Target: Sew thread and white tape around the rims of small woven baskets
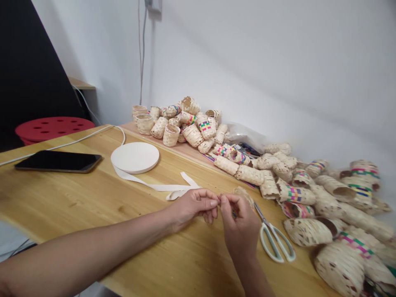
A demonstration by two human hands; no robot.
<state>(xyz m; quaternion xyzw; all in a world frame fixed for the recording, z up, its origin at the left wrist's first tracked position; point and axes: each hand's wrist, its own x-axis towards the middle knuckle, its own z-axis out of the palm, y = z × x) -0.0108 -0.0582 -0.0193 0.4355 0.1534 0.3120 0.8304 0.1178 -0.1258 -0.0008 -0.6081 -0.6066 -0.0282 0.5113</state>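
We are recording the person's left hand (194, 206) and right hand (239, 220) meeting above the honey-coloured wooden table (77, 198), both grips closing fingertip to fingertip on a thin pale strip (220, 199). We are noting a small pale woven wood-chip piece (243, 195) just beyond the right hand, pointing away from us. The strip's long axis is too small to confirm. White-handled steel scissors (274, 241) are lying just right of the hands.

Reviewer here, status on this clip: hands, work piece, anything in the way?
Left hand and right hand pinched together at small woven piece. Scissors lying just right of right hand.
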